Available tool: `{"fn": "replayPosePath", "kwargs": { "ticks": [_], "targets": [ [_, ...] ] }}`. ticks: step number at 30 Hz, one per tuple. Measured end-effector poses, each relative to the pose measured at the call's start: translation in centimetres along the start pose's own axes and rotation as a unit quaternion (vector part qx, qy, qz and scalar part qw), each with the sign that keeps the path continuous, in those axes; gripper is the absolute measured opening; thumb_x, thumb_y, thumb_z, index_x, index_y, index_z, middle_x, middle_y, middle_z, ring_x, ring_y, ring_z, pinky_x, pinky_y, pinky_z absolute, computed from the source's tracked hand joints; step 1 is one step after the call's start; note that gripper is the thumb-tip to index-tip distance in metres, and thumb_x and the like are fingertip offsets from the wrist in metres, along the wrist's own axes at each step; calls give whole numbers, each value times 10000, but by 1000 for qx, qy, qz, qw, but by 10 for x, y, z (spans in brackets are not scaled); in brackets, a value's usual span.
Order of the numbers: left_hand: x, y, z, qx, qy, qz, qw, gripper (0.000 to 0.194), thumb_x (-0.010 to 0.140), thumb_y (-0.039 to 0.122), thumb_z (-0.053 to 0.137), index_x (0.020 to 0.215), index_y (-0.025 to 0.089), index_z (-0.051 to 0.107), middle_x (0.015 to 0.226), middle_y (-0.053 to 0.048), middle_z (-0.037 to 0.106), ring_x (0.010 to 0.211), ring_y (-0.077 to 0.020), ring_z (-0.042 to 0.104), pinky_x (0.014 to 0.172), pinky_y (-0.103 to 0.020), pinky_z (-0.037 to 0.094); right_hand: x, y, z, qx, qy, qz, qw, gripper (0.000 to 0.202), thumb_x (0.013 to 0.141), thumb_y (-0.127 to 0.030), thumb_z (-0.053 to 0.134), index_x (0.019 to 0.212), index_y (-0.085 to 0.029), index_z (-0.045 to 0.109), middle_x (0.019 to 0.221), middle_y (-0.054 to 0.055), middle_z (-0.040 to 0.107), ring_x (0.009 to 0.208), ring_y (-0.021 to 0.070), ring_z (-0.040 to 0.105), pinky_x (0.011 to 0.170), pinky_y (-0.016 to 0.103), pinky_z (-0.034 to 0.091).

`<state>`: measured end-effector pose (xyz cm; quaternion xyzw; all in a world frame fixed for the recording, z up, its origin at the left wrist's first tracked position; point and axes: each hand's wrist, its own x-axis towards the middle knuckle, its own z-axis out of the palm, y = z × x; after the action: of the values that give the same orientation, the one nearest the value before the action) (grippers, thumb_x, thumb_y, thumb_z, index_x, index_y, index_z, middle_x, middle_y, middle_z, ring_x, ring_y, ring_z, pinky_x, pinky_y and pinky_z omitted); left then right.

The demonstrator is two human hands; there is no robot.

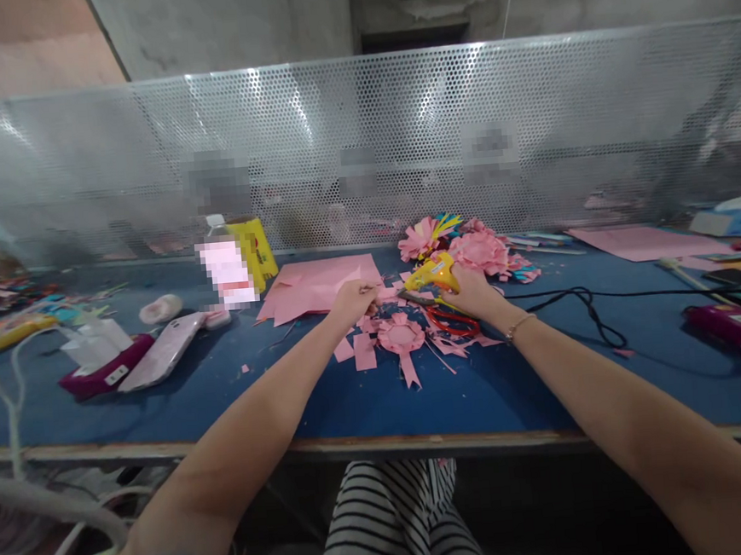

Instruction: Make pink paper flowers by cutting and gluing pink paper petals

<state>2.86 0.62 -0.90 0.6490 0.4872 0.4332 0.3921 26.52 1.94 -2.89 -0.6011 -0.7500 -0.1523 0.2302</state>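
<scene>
In my right hand (474,291) is a yellow hot glue gun (433,273), its nozzle pointing left. My left hand (353,303) pinches a small pink paper piece (385,294) close to the nozzle. Just below, a pink paper rosette (401,333) with a notched tail lies on the blue table (227,408). Red-handled scissors (454,322) rest under and beside the glue gun, partly hidden. Small pink paper scraps (364,351) are scattered around the rosette.
Pink sheets (307,287) lie behind my left hand, and finished paper flowers (480,250) behind the right. A phone (164,352) leans on a purple power strip (105,367). A black cord (577,295) crosses rightward. The perforated metal screen (305,103) bounds the back.
</scene>
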Motion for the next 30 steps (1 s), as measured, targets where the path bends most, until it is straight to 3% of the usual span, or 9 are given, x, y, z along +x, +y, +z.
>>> {"fn": "replayPosePath", "kwargs": {
  "ticks": [14, 21, 30],
  "targets": [
    [-2, 1, -1, -7, -5, -7, 1000, 80, 709, 174, 481, 688, 115, 531, 560, -9, 568, 410, -44, 458, 441, -177, 423, 0, -2, -4, 24, -3, 1, 1000, 274, 722, -328, 434, 918, -138, 452, 778, 85, 588, 709, 195, 542, 604, 268, 350],
    [-3, 3, 2, -20, -4, -17, 1000, 88, 724, 161, 469, 660, 124, 518, 506, 13, 551, 383, -47, 452, 437, -185, 410, 1, -1, -6, 45, 26, 3, 999, 231, 728, -329, 423, 847, -136, 466, 787, 93, 569, 708, 184, 529, 590, 264, 351],
    [-2, 5, 0, -10, 5, -23, 1000, 85, 724, 161, 469, 696, 114, 534, 521, 11, 557, 386, -43, 452, 452, -189, 418, 0, -3, -6, 20, 4, -4, 1000, 263, 732, -336, 429, 901, -136, 453, 738, 78, 570, 668, 187, 524, 558, 262, 328]
  ]
}}
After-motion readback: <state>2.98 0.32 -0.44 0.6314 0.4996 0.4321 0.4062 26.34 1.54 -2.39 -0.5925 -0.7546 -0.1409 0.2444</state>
